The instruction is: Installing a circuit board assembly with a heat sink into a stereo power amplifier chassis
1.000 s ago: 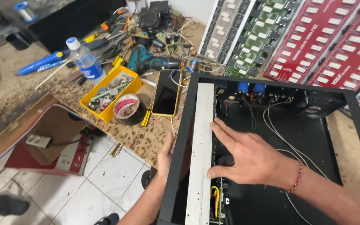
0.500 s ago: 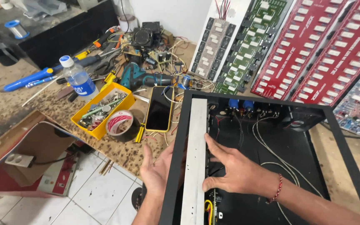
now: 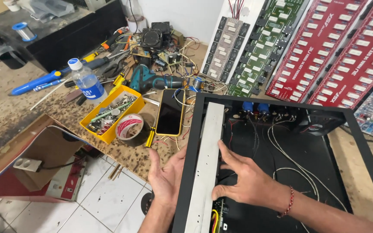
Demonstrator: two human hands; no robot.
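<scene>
both hands have slid down toward the near edge of the bench. left hand [image 3: 165, 174] lies open against the black case [image 3: 194, 142]. right hand [image 3: 244, 181] presses flat, fingers spread, beside the grey metal bar [image 3: 207, 155]. phone [image 3: 170, 112], tape roll [image 3: 129, 126] and yellow tray [image 3: 109, 134] crowd the left side.

A dark, blank smartphone screen in a yellow case [image 3: 169, 112] lies flat on the speckled workbench, just left of the black metal chassis. Further left stands a clear plastic water bottle [image 3: 88, 83] with a blue wrap-around label. A brown cardboard box [image 3: 39, 155] sits below the bench edge.
</scene>
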